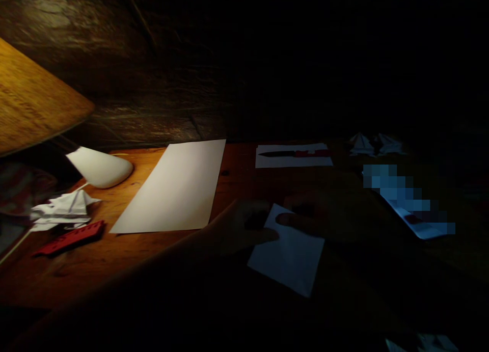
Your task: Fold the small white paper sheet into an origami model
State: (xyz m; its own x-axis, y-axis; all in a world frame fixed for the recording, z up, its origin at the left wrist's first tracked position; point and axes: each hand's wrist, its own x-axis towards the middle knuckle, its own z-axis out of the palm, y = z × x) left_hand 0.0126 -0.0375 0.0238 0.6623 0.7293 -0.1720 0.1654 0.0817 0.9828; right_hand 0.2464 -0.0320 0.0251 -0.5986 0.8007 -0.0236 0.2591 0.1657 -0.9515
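Note:
A small white sheet of paper [288, 260] is held between my two hands over the dim middle of the table, one corner pointing away from me. My left hand [242, 227] grips its left edge, thumb lying on top. On the upper right edge, my right hand [311, 217] pinches the paper with its thumb on the face; its other fingers fade into the dark. Left of my hands lies a large white sheet [179, 189], flat on the wood. Beyond them, a knife [294, 153] with a dark blade and red handle rests on a small stack of paper [275, 162].
At left stands a lamp with a white base [103, 167] and yellow shade [34, 97], near folded paper [66, 209] and a red strip-shaped object [71, 238]. Rightward are a lit phone [408, 214] and two folded paper shapes [362, 144]. A stone wall [114, 61] borders the wooden table [87, 270].

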